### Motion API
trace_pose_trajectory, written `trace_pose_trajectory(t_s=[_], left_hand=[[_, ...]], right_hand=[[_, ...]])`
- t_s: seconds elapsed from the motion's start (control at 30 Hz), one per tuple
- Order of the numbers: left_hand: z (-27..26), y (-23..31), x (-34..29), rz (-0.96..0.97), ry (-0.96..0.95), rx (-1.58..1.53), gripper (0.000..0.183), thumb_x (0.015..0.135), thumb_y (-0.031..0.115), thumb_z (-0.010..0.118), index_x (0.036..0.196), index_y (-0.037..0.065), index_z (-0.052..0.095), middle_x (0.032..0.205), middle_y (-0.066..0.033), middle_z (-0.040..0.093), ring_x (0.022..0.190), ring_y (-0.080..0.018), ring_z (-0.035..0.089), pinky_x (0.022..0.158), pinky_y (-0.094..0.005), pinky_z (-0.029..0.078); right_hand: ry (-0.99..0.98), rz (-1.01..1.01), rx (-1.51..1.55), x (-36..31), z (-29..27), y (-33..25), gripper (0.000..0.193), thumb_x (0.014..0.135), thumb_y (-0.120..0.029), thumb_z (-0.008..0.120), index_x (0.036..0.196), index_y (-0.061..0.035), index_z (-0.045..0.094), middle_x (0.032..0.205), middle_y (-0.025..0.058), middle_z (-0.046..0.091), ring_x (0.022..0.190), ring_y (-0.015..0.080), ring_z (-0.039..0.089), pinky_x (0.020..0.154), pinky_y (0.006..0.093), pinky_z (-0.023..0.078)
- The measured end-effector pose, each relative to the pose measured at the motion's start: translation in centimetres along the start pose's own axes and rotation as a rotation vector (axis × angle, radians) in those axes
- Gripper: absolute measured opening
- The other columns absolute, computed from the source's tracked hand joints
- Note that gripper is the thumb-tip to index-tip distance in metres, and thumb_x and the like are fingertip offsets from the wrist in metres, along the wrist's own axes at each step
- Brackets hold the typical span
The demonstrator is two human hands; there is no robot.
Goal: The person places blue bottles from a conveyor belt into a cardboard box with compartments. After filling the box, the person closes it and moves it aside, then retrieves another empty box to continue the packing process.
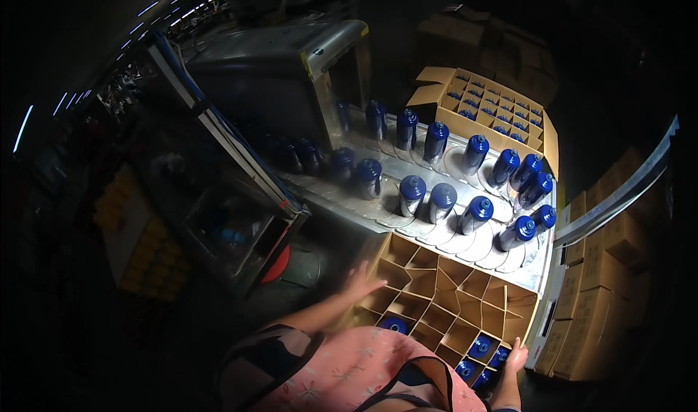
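A cardboard box with a divider grid (443, 296) lies right before me, most cells vacant. Blue-capped bottles (482, 346) fill a few cells at its near right, and one more (394, 325) sits near left. My left hand (361, 279) rests with fingers spread on the box's left edge. My right hand (517, 356) touches the box's near right corner. Neither hand holds anything. Above the box, several silver bottles with blue caps (442, 202) stand on a metal conveyor (385, 219).
A second gridded box (488, 110) full of blue-capped bottles sits beyond the conveyor. A metal machine housing (276, 70) covers the conveyor's far left end. Closed cartons (600, 296) are stacked at right. A dark cabinet (225, 223) stands at left.
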State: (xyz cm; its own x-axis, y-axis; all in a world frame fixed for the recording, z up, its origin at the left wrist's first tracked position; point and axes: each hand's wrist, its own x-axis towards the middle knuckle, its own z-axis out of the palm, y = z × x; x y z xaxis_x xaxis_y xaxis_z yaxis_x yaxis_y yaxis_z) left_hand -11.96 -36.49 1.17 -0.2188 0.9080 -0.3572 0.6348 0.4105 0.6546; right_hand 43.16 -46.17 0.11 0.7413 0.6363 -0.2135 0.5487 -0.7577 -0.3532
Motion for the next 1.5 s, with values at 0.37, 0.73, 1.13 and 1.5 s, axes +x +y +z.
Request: trace_pose_trajectory(t_s=[0.37, 0.73, 1.13, 1.5], left_hand=[[2.0, -0.2, 2.4, 0.036, 0.092, 0.095, 0.045, 0.093, 0.03, 0.056, 0.129, 0.004, 0.046, 0.102, -0.0255, 0.064, 0.095, -0.044, 0.061, 0.083, -0.0503, 0.048], [0.7, 0.7, 2.8, 0.009, 0.008, 0.081, 0.043, 0.092, 0.03, 0.057, 0.123, 0.002, 0.05, 0.093, -0.026, 0.065, 0.089, -0.0453, 0.062, 0.078, -0.0526, 0.048], [2.2, -0.3, 3.6, 0.063, 0.062, 0.18, 0.046, 0.091, 0.034, 0.056, 0.123, 0.002, 0.051, 0.091, -0.0259, 0.067, 0.09, -0.0434, 0.063, 0.082, -0.0515, 0.048], [1.8, -0.1, 5.3, 0.309, 0.184, -0.14, 0.055, 0.088, 0.026, 0.062, 0.135, 0.004, 0.044, 0.125, -0.0232, 0.058, 0.114, -0.0397, 0.055, 0.097, -0.0427, 0.044]], right_hand=[[0.064, 0.0, -0.024, 0.5, 0.8, 0.7, 0.053, 0.09, -0.049, 0.056, 0.097, 0.0029, 0.067, 0.094, 0.0288, 0.065, 0.092, 0.0461, 0.06, 0.08, 0.0511, 0.045], [0.057, -0.02, -0.01, -0.1, 0.7, -0.3, 0.055, 0.09, -0.049, 0.056, 0.1, 0.0038, 0.067, 0.094, 0.0289, 0.065, 0.091, 0.0466, 0.06, 0.081, 0.0508, 0.045], [-0.035, 0.074, 0.052, 0.7, 0.7, -1.8, 0.045, 0.087, -0.043, 0.059, 0.103, -0.0028, 0.07, 0.098, 0.0245, 0.068, 0.096, 0.0407, 0.064, 0.085, 0.0458, 0.047], [-0.076, 0.092, 0.091, 0.7, 1.2, -0.8, 0.049, 0.085, -0.047, 0.06, 0.103, -0.0026, 0.071, 0.102, 0.0252, 0.067, 0.101, 0.0401, 0.063, 0.088, 0.0452, 0.047]])
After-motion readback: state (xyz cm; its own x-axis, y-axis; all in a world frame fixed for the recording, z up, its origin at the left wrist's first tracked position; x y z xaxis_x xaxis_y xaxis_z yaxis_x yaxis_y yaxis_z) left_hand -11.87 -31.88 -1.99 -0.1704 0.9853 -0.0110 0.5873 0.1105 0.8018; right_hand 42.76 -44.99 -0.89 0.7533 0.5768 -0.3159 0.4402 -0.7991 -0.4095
